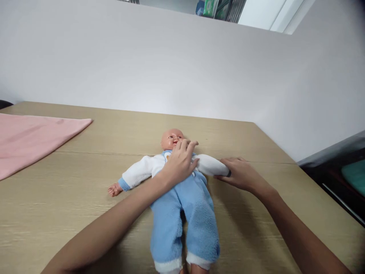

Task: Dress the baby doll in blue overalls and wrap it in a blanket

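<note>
A baby doll point(182, 198) lies on its back on the wooden table point(94, 213), dressed in a white top and fluffy blue trousers with white cuffs. My left hand point(179, 161) rests across its upper chest and near shoulder, fingers stretched toward the chin and thumb apart. The doll's arm point(212, 164) on the right, in its white sleeve, extends sideways into my right hand point(241, 173). My fingers and thumb close around the sleeve's end there, hiding the doll's hand. On the left, the doll's other arm point(139, 171) lies outstretched with its small hand showing.
A pink cloth point(34, 139) lies at the table's left side. Behind the table stands a white wall point(159, 68), with an opening and green and blue packages point(209, 7) above it. Something dark with a teal part point(353, 175) stands beyond the right edge.
</note>
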A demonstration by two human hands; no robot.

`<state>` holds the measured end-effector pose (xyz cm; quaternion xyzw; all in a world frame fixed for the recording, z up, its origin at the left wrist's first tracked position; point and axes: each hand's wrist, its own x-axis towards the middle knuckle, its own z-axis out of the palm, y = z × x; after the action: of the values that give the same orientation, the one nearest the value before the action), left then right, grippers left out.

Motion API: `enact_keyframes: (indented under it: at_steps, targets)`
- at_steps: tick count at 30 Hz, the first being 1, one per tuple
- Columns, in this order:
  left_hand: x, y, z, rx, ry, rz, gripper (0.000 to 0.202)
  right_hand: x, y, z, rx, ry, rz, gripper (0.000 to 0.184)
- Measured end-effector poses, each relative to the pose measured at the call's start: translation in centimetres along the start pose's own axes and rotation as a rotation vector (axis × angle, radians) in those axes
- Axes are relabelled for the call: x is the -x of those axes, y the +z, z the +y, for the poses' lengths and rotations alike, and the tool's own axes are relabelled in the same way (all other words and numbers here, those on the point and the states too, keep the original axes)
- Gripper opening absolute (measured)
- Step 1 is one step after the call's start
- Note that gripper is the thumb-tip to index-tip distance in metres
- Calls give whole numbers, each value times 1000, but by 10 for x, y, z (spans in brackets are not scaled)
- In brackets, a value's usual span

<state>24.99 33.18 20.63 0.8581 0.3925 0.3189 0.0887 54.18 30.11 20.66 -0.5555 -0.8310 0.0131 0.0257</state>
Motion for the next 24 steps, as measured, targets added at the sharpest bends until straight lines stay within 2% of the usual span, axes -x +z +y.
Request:
enact_keyframes:
  at_steps: [2,5,9,14,18,20,24]
  targets:
    - [10,-8,20,-86,38,-25,34,5,11,3,-7,-1,64,37]
    - [28,-10,46,-127,93,-154,29,11,26,4,-63,21,152,37]
    - [37,1,55,-196,101,-293,37,16,45,3,-144,54,185,40]
    - [12,14,55,-298,75,-402,39,17,62,0,-188,70,234,39]
    - [-10,30,63,-272,81,-532,28,17,70,-4,-224,78,297,25]
    - [-16,38,63,-251,65,-542,24,18,74,-5,-248,77,326,22]
    - [-20,44,55,-242,-22,-472,23,18,79,-7,-317,64,330,28]
